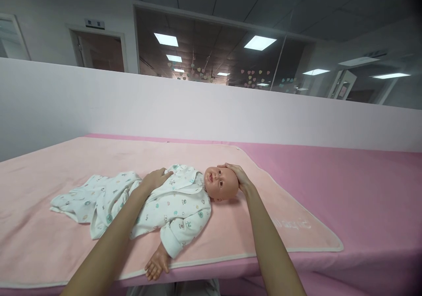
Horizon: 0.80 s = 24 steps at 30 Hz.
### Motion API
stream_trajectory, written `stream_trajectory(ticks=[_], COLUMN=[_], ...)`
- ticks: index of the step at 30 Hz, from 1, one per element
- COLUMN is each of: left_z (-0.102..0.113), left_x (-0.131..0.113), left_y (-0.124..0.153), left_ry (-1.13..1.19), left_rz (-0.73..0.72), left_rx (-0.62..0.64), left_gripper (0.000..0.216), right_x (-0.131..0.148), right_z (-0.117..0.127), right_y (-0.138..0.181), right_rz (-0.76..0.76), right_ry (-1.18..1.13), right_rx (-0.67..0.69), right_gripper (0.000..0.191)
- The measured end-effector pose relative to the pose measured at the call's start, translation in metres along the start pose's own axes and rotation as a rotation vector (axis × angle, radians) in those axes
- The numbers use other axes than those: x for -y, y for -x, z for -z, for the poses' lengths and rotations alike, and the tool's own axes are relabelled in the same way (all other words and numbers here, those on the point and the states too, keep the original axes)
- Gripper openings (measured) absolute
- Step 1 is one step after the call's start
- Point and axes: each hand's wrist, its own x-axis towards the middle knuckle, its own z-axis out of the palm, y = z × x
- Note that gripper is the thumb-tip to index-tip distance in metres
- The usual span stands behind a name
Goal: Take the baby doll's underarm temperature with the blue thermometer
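A baby doll (217,186) lies on its back on a peach blanket (280,203), its bald head toward the right. It wears a white printed top (165,203) and matching trousers (108,195). My left hand (156,179) rests on the doll's belly, fingers stretched out over the cloth. Against the crown of the head lies my right hand (239,176), its palm and open fingers curved along the surface. One doll hand (158,263) sticks out of its sleeve at the blanket's near edge. The doll's other hand is hidden.
Under the blanket a pink sheet (369,190) covers the table and shows on the right. Behind it stands a low white partition (211,111), with a large window (211,45) beyond. My legs (174,288) are below the near edge.
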Motion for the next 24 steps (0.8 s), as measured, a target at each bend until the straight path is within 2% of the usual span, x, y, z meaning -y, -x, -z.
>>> stream_trajectory(ticks=[5, 11, 17, 24], left_z=[0.0023, 0.0022, -0.0007, -0.0003], left_x=[-0.0017, -0.0021, 0.0006, 0.0006], left_y=[0.0035, 0.0041, 0.0007, 0.0025], left_ry=[0.010, 0.016, 0.017, 0.016], left_rz=[0.012, 0.012, 0.013, -0.019], left_rx=[0.005, 0.006, -0.003, -0.020], left_gripper=[0.062, 0.062, 0.061, 0.057], right_x=[0.0025, 0.0059, 0.0016, 0.0017], right_z=[-0.0028, -0.0051, -0.0025, -0.0035], right_y=[0.0015, 0.0013, 0.0010, -0.0003], right_rz=[-0.018, 0.003, -0.061, -0.061], right_ry=[-0.007, -0.019, -0.037, -0.045], right_rx=[-0.018, -0.105, -0.023, -0.069], right_gripper=[0.031, 0.034, 0.031, 0.032])
